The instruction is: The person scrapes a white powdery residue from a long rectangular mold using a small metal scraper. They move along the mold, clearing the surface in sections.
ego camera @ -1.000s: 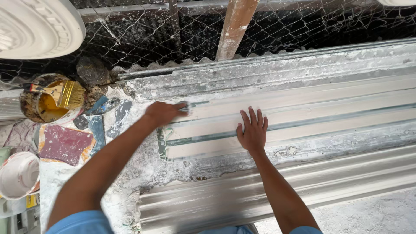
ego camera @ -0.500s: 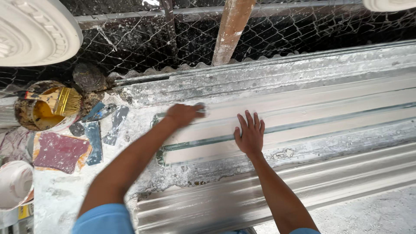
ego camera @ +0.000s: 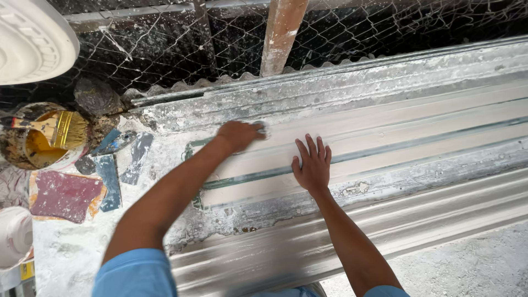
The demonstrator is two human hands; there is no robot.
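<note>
Stretching across the plaster-crusted counter (ego camera: pixel 66 253), a long white plaster moulding (ego camera: pixel 418 126) lies in its ridged mould. Your right hand (ego camera: pixel 312 165) rests flat on it, fingers spread, gripping nothing. Your left hand (ego camera: pixel 237 135) presses just beside, its grip curled closed on a small pale wad (ego camera: pixel 263 127). Well left, a yellow brush (ego camera: pixel 58 129) sits in a stained bucket (ego camera: pixel 22 157).

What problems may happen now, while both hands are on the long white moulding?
The left hand rubs the moulding with something small; hard pressure might mark it. The right hand lies flat on it and may leave prints if it is wet. The pot with a brush stands near the left elbow and might be knocked.
</note>
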